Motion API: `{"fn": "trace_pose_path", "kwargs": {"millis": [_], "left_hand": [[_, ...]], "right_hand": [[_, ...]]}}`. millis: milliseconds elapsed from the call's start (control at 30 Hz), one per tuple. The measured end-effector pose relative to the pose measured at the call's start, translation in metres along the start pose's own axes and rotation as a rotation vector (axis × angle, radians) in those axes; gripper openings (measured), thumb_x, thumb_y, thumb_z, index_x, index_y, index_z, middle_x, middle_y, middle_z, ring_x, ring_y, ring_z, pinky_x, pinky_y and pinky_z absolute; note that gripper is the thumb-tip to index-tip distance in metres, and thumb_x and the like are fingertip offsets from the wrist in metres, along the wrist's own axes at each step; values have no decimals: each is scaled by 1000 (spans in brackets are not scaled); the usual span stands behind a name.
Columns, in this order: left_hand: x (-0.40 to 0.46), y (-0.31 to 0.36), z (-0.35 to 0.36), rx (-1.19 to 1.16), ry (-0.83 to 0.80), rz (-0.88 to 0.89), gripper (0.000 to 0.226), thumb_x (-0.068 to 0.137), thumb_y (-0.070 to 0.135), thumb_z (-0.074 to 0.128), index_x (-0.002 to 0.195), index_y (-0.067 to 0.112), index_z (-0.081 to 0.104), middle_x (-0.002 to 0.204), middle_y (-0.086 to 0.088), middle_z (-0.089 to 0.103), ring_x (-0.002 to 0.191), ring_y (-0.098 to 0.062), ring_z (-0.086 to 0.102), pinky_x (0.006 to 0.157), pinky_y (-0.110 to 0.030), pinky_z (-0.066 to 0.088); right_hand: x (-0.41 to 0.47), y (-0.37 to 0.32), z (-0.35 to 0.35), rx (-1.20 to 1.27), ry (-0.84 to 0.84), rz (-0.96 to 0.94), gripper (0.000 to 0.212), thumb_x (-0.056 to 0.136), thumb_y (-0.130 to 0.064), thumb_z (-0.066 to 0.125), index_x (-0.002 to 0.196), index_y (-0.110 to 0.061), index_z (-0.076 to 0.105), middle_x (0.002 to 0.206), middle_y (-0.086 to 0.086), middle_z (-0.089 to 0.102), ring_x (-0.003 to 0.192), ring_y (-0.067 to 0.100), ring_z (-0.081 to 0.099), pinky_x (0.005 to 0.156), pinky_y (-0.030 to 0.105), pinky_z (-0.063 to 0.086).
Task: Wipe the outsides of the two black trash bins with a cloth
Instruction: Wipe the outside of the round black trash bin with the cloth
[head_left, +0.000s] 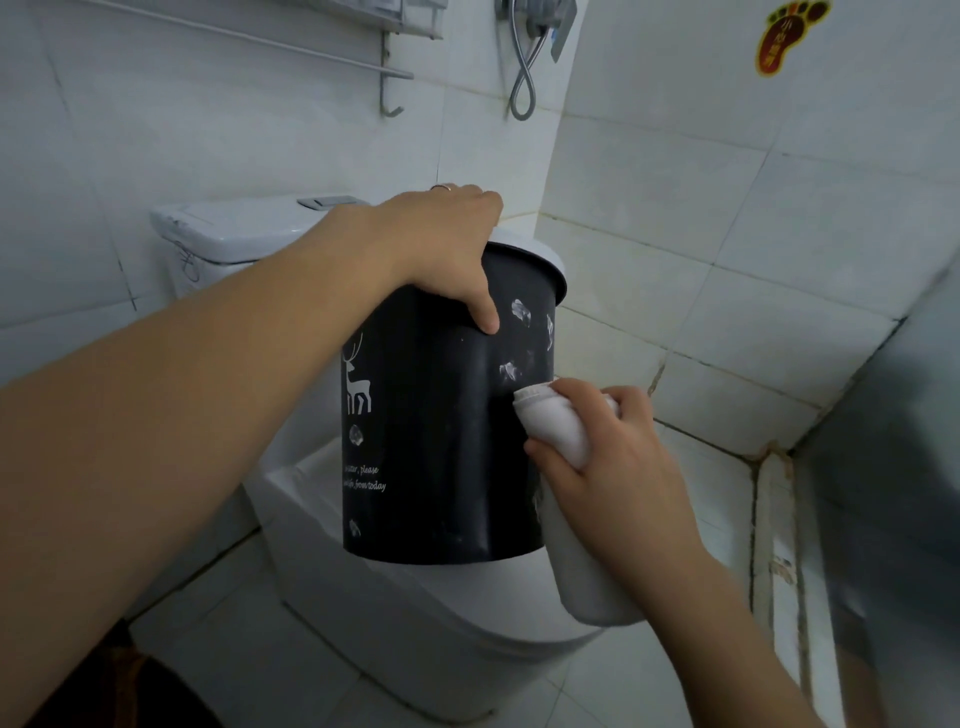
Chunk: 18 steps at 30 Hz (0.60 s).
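Note:
A black trash bin (436, 441) with a white deer print and white smudges stands tilted on the closed toilet lid (467, 613). My left hand (447, 244) grips its top rim, thumb down the outside wall. My right hand (613, 462) holds a bunched white cloth (556, 421) and presses its end against the bin's right side, below a smudge. The rest of the cloth hangs down under my wrist. Only one bin is in view.
The white toilet cistern (234, 234) stands behind at the left. Tiled walls meet in a corner at the right. A towel rail (260, 47) and a shower hose (524, 67) hang high on the wall. A raised tiled ledge (774, 519) runs along the right.

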<state>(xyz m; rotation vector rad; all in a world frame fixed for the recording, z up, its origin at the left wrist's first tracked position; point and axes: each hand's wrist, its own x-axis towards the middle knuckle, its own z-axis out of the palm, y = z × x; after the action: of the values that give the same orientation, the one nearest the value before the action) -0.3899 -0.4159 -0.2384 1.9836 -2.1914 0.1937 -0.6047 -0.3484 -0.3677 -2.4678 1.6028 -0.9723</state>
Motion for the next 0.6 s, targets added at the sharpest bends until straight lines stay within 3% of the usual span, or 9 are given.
{"fn": "trace_pose_path", "kwargs": {"millis": [100,167,267,433,600], "left_hand": [[-1,0,-4,-53,-58,-5,92,54,57,88,125,24,39,96,6,51,89,-23,50,74,-36,41],[0,0,-4,-58,-47,22,95,55,56,88,133,30,42,104,8,51,94,-21,49,79,-35,41],[1,-1,-4,-70,-26,49,92,53,57,88,133,34,46,119,7,57,100,-20,50,84,-34,43],[1,-3,-1,-86,-6,57,88,51,58,88,127,39,48,106,14,51,98,-19,50,81,-34,41],[0,-5,-1,-118,-17,65,86,53,55,88,127,38,49,108,16,52,101,-19,52,85,-36,44]], "right_hand": [[5,-1,-2,-1,-21,-17,42,84,-50,62,124,-45,47,117,-6,39,89,20,54,68,32,44],[12,-3,-4,-3,-23,-24,44,84,-50,62,125,-44,47,116,-6,39,91,21,54,69,32,43],[27,-9,-6,3,-13,-24,45,84,-50,63,126,-43,47,116,-5,39,94,21,53,71,32,42],[32,-13,0,-2,-20,-25,45,85,-49,62,126,-43,45,117,-5,39,94,23,54,70,31,39],[11,-8,2,-62,-81,-58,45,86,-50,60,126,-46,42,118,-7,38,91,21,53,67,30,39]]}}
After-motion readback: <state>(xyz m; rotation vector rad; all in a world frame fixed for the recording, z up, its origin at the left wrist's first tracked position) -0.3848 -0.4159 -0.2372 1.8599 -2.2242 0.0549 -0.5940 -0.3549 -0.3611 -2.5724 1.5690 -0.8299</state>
